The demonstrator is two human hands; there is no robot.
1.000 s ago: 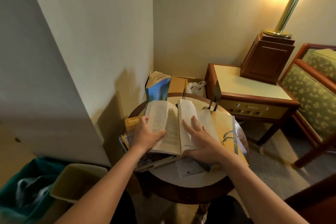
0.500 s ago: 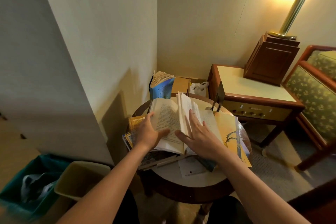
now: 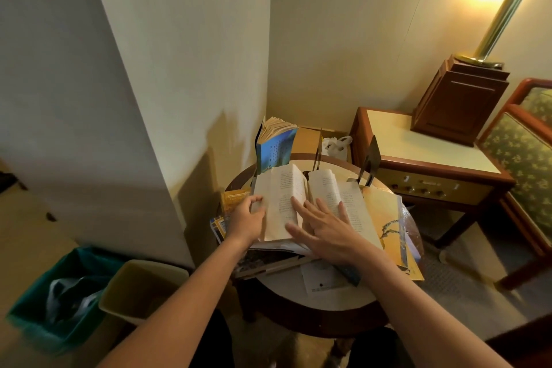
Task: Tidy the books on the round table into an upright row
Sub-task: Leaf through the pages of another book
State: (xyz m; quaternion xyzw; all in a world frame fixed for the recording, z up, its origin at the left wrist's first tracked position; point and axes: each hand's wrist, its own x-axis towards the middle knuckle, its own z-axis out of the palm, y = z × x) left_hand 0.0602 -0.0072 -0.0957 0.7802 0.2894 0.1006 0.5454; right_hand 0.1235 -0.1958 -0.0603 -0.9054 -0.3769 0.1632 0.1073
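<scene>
Since a moment ago the lifted pages have dropped flat, and now the left hand [image 3: 248, 222] grips the left edge of the open book [image 3: 286, 200] while the right hand [image 3: 325, 233] lies open, fingers spread, across its middle, on the round table [image 3: 328, 305].

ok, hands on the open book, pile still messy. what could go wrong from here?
1. The open book lies on an uneven pile overhanging the table edge; lifting it could tip lower books off.
2. The right hand lies flat on the pages and the left hand pinches the page edge; closing quickly may crease pages.
3. The blue book stands fanned open and could topple if bumped.
</scene>
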